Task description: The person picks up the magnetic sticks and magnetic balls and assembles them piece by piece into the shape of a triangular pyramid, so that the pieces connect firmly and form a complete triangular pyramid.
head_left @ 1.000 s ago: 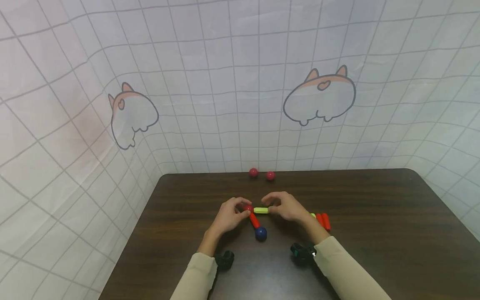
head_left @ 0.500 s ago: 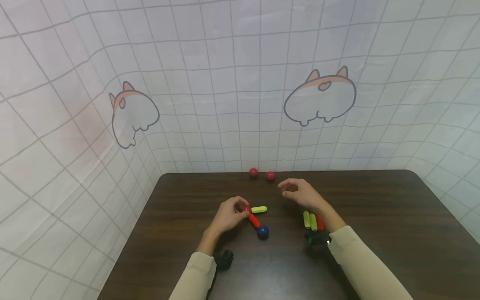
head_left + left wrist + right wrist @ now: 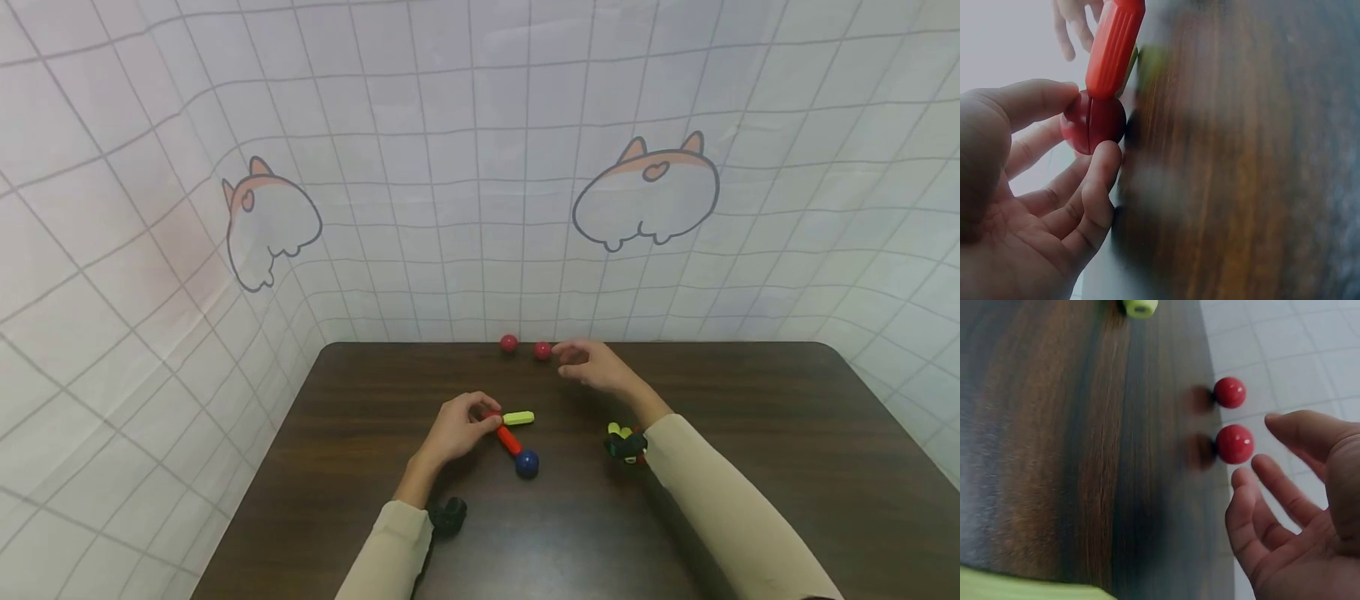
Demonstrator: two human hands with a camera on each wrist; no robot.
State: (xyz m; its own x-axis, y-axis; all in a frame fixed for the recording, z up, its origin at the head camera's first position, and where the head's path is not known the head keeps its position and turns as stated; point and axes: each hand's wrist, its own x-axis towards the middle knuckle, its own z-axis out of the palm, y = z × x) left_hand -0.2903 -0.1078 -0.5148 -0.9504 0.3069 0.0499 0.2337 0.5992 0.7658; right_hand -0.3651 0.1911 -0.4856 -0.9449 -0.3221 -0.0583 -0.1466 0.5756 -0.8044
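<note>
My left hand (image 3: 456, 427) pinches a red ball (image 3: 1109, 124) between thumb and fingers, low over the table. A red ridged rod (image 3: 509, 440) runs from that ball to a blue ball (image 3: 527, 463). A yellow-green rod (image 3: 519, 417) points right from the same red ball. Toward the back edge, my right hand (image 3: 592, 367) holds nothing, its fingers spread and loosely bent. Its fingertips are close to one loose red ball (image 3: 542, 351); another red ball (image 3: 508, 343) sits just left of it. In the right wrist view a gap shows between the hand and both balls.
Yellow-green rods (image 3: 614, 429) and red ones lie under my right forearm, partly hidden by the dark wrist camera (image 3: 625, 443). Another wrist camera (image 3: 450, 517) is on my left arm. A white grid-patterned cloth (image 3: 420, 275) hangs behind the dark wooden table (image 3: 360, 433).
My right hand has left the yellow-green rod and moved back to the loose red balls. My left hand keeps its pinch on the red ball. The blue ball end has swung slightly right.
</note>
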